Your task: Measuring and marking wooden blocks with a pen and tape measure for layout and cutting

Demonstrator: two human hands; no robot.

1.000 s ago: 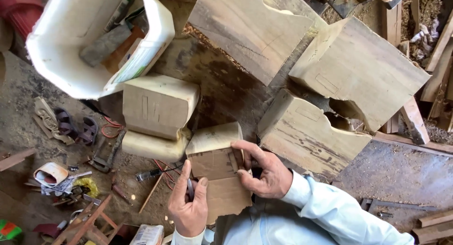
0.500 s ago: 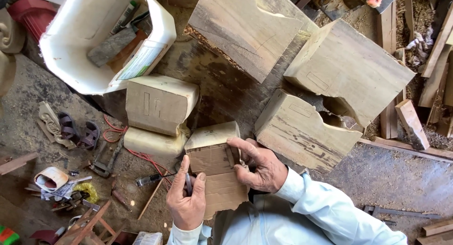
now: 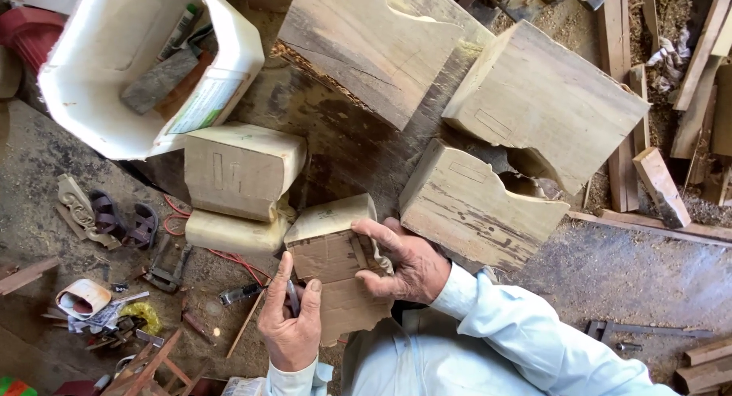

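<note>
Marking out a small pale carved wooden block point(image 3: 335, 266), which rests at the near edge of the dark worn wooden surface point(image 3: 335, 137), beside larger blocks. The right hand point(image 3: 400, 262) steadies it, its fingers point(image 3: 374, 232) curled over a brown cardboard template point(image 3: 332, 255). The left hand point(image 3: 291, 320) pinches a thin dark marking tool point(image 3: 293, 297). Judged next: careful tracing along the template edge.

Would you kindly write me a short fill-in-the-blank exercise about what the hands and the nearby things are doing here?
1. Both hands rest on a piece of brown ____ laid over a wooden block.
2. The left hand grips a thin ____ against it.
3. The white tub lies ____ the hands in the picture.
4. The sandals lie on the ____.

Missing words: cardboard; pencil; above and left of; floor
</note>
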